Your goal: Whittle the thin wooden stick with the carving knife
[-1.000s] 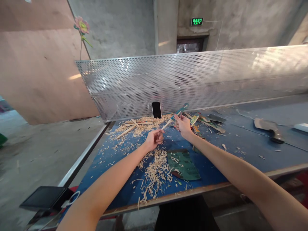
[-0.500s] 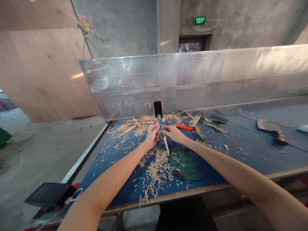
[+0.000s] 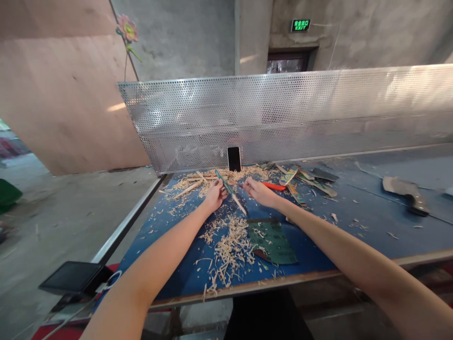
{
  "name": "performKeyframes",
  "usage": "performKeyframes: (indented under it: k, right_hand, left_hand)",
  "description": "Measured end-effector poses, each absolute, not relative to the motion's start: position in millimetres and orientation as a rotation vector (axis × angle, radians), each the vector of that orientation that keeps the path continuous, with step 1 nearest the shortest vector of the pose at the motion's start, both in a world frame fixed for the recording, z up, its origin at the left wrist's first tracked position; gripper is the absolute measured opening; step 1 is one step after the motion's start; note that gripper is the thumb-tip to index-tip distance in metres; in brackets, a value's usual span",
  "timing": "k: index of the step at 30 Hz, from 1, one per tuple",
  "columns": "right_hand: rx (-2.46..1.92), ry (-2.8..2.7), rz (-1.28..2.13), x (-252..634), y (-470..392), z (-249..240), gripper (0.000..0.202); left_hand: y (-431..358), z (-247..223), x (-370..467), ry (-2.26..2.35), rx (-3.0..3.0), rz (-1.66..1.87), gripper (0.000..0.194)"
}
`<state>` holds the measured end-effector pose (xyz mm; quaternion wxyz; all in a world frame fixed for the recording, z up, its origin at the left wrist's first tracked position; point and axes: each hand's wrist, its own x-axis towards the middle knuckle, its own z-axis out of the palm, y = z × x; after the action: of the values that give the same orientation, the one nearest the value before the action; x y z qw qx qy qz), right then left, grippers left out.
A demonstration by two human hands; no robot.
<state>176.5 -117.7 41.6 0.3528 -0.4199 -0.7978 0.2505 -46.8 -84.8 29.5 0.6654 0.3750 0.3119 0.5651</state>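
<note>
left hand (image 3: 214,194) grips painted stick (image 3: 230,191) above shavings (image 3: 230,245).

Both forearms are being shown bare from wrist to elbow, with no sleeves being worn over them. The left hand (image 3: 214,197) and the right hand (image 3: 257,191) are being left ungloved, and no ring, watch or band is being made out on either.

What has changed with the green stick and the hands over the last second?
The green-painted stick passed from the right hand into the left hand, which now grips it slanting toward the table. The right hand let go and now rests beside it. Phone and shavings unchanged.
</note>
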Motion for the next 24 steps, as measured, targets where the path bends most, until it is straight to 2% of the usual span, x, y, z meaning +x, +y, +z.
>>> performKeyframes:
  k: [7, 17, 20, 24]
  right_hand:
    - [-1.003, -2.47, 0.232, 179, -120, 39, 0.025]
    - [-1.097, -2.48, -0.058, 168, -122, 31, 0.027]
    - [-1.106, -2.48, -0.054, 166, -120, 34, 0.03]
    - [-1.11, -2.47, 0.162, 163, -119, 40, 0.03]
  left_hand:
    - [-76, 23, -49, 0.7, 0.921, 1.259, 0.029]
    - [-79, 23, -46, 0.729, 0.959, 1.268, 0.034]
    - [-79, 22, -47, 0.711, 0.963, 1.263, 0.034]
    - [-80, 23, -48, 0.705, 0.963, 1.263, 0.033]
